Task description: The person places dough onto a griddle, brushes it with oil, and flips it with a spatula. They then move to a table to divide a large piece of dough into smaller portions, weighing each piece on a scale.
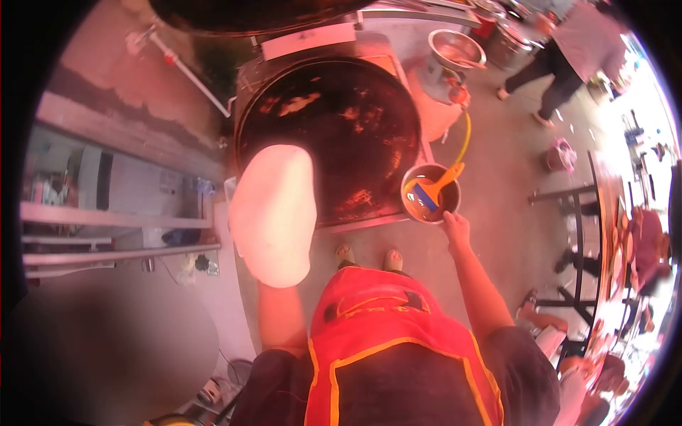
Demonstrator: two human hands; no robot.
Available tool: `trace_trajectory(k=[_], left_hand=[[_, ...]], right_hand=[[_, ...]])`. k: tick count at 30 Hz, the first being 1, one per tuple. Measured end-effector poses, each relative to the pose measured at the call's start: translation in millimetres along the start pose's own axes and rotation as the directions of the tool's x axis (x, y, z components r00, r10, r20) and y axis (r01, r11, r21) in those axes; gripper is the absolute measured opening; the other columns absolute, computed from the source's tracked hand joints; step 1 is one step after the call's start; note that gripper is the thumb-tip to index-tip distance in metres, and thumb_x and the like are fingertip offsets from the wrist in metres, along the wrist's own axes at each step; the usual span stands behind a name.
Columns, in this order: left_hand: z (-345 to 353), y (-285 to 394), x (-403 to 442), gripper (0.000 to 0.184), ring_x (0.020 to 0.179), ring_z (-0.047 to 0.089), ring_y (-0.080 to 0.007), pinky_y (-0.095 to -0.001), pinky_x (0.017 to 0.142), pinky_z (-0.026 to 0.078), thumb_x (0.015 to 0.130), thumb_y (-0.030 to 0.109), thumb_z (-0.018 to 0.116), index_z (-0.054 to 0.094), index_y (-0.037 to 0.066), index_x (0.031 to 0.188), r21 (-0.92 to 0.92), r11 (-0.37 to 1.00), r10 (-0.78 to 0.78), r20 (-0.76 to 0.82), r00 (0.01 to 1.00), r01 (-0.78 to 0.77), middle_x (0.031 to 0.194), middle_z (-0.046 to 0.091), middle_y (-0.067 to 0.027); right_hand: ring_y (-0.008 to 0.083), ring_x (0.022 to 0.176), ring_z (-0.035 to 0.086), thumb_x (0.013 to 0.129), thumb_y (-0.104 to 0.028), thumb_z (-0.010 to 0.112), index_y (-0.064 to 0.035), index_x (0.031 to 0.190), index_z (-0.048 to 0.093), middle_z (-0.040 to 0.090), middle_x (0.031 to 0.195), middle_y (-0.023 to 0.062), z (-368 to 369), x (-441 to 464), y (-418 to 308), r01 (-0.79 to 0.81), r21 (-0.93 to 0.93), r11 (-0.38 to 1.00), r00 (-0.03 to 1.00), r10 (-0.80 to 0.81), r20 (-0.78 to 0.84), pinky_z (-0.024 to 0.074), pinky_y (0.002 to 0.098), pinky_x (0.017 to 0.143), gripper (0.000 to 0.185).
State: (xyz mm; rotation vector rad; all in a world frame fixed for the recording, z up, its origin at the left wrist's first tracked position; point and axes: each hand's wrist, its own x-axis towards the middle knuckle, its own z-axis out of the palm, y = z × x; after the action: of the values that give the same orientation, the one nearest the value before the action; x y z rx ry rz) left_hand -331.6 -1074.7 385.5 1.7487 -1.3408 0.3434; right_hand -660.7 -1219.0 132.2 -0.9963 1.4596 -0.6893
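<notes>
Dough sheet (277,206), pale and broad, is held up on the left forearm's (280,323) side, over the near left edge of a round dark pan (348,135); the left hand is hidden by it, so whether that hand is open or closed cannot be told. If the pan is hot, skin could be burned by a low reach across its rim. The sheet could be folded or torn if its limp edge is caught there or its weight is unevenly supported. Liquid could be spilled from the bowl (455,207), gripped at its side by the right hand (456,231), if it is tilted; the brush (446,179) leaning in it could be tipped out. Counted: one complete pan, one sheet, one held bowl, one brush.
</notes>
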Motion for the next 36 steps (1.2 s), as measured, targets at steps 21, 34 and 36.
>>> trace_trajectory(k=[21, 34, 36], left_hand=[[98.9, -177.7, 151.5, 0.032, 0.106, 0.051, -0.034, -0.0453, 0.091, 0.036, 0.089, 0.029, 0.048, 0.055, 0.003, 0.109, -0.164, 0.976, -0.171, -0.176, 0.969, 0.142, 0.11, 0.056, -0.016], [294.5, -291.8, 59.4, 0.048, 0.13, 0.035, -0.0307, -0.0389, 0.109, 0.027, 0.085, 0.019, 0.054, 0.045, 0.0, 0.128, 0.105, 0.965, -0.263, 0.415, 0.871, 0.241, 0.134, 0.044, -0.0179], [260.1, -300.2, 63.4, 0.054, 0.13, 0.035, -0.0292, -0.0384, 0.108, 0.028, 0.083, 0.021, 0.058, 0.043, -0.001, 0.13, 0.173, 0.969, -0.243, 0.503, 0.829, 0.179, 0.135, 0.044, -0.0163]], right_hand=[[0.0215, 0.125, 0.038, 0.099, -0.028, 0.036, -0.0004, 0.139, 0.029, 0.035, 0.139, 0.0128, 368.5, -32.4, -234.9, 0.288, 0.251, 0.924, 0.616, -0.379, 0.69, 0.0301, 0.0338, 0.103, 0.049], [0.0254, 0.111, 0.052, 0.091, -0.022, 0.054, -0.0004, 0.119, 0.05, 0.056, 0.117, 0.0136, 282.1, 162.8, -193.3, -0.052, -0.015, 0.999, 0.737, 0.049, 0.675, 0.0426, 0.0373, 0.093, 0.036], [0.0275, 0.112, 0.051, 0.085, -0.015, 0.061, -0.0033, 0.12, 0.051, 0.057, 0.115, 0.0131, 289.0, 179.9, -207.5, 0.484, -0.165, 0.859, 0.673, -0.245, 0.697, 0.0427, 0.037, 0.094, 0.038]])
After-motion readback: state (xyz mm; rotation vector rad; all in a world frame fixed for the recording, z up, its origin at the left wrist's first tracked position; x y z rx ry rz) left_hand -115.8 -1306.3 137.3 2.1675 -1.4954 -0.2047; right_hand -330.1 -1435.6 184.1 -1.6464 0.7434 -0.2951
